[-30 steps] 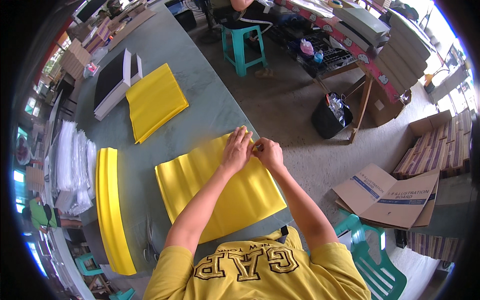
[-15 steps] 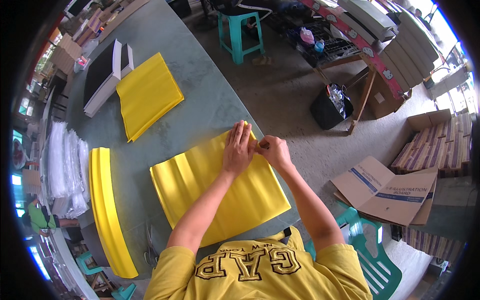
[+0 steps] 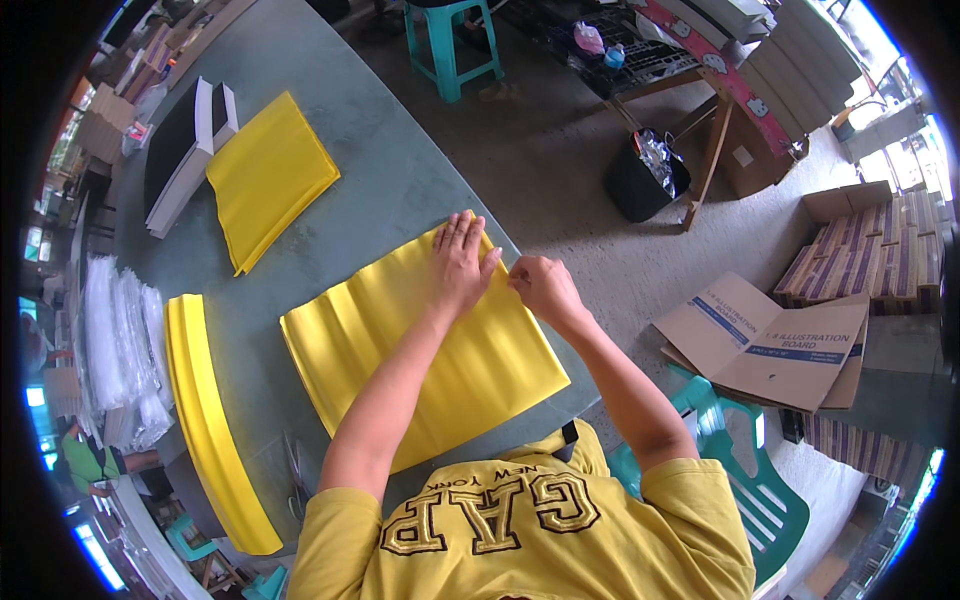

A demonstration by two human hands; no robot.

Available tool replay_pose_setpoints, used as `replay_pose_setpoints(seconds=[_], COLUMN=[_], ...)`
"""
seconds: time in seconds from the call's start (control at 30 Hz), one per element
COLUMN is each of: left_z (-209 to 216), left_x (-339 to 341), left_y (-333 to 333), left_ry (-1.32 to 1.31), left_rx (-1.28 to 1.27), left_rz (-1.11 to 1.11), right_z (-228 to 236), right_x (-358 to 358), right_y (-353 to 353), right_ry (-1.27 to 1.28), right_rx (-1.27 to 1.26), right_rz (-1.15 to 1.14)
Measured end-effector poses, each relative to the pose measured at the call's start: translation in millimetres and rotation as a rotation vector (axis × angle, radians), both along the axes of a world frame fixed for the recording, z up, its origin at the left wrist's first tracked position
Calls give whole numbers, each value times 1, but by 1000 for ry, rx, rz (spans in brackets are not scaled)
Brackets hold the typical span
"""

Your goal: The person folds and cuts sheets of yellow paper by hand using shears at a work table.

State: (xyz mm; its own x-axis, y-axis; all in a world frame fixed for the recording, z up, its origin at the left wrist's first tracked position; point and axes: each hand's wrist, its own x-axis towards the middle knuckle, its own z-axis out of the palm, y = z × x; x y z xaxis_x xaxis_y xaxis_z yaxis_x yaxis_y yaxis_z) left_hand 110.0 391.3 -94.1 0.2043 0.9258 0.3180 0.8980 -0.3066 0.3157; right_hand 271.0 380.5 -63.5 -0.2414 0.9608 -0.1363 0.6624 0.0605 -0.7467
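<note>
A glossy yellow sheet point(image 3: 480, 380), with soft creases running across it, lies flat at the near end of the table. My left hand point(image 3: 464, 268) rests on its far right part, fingers stretched out together and thumb apart, pressing it down. At the sheet's right edge, just beside that thumb, is my right hand point(image 3: 546, 290). Its fingers are curled in a pinch on the edge; the fingertips are partly hidden. Farther off to the left is a stack of yellow sheets point(image 3: 272, 180). A long folded yellow piece point(image 3: 208, 430) lies along the table's left side.
Thick dark-covered books or blocks point(image 3: 180, 150) sit on the grey-green table point(image 3: 370, 130). Clear plastic packs point(image 3: 120, 350) line the left, and scissors point(image 3: 295, 470) lie near me. A green chair point(image 3: 740, 470), flattened cardboard point(image 3: 770, 340) and a black bin point(image 3: 648, 175) stand to the right.
My right hand has drawn slightly away from my left thumb, leaving a small gap along the edge. My left hand stays flat on the sheet. The whole view has shifted a little.
</note>
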Motion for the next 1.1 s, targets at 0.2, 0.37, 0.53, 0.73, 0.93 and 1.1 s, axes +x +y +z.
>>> replay_pose_setpoints(seconds=[0.2, 0.37, 0.53, 0.73, 0.93, 1.1], left_z=[6, -1, 0, 2, 0, 0], left_x=[11, 9, 10, 10, 12, 11], left_y=[3, -3, -3, -3, -1, -5], left_ry=[27, 104, 157, 149, 114, 117], left_rx=[-31, -11, -19, -22, -27, -53], left_rz=[10, 21, 41, 25, 55, 43], right_z=[5, 9, 24, 20, 48, 33], right_x=[16, 12, 44, 52, 41, -34], right_y=[-16, -38, -89, -128, -105, -96], right_ry=[66, -50, -154, -310, -607, 173], right_rx=[-149, -66, -189, -173, -153, 164], right_rz=[-20, -27, -15, -24, 173, 61])
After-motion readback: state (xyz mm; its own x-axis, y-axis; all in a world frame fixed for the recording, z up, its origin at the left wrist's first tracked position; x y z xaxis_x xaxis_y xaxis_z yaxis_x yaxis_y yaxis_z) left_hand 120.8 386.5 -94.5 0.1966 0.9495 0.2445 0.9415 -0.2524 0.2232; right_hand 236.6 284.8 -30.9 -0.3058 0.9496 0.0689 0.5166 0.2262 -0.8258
